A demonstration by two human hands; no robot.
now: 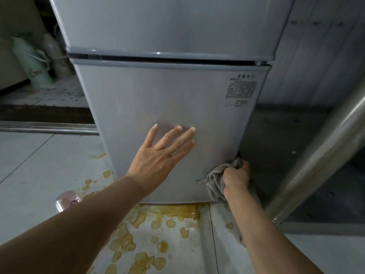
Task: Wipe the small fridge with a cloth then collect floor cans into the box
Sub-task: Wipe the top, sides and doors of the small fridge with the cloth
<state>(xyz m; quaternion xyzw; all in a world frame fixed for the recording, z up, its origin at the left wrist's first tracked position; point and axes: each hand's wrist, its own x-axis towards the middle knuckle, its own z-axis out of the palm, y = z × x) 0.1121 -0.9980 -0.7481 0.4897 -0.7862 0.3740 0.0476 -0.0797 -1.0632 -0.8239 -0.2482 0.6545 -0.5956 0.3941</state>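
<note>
Right now your left hand (158, 155) presses flat, fingers spread, on the small fridge (177, 99) lower door. Your right hand (236, 175) grips the grey cloth (214, 181) at the door's lower right edge, its fingers hidden. A can (68, 200) lies blurred behind your left forearm; yellow stains (138, 244) spread below.

My left hand (158, 165) flat on fridge (173, 107) door; right hand (236, 175) grips cloth (214, 180) at its 5 o'clock corner.
</note>
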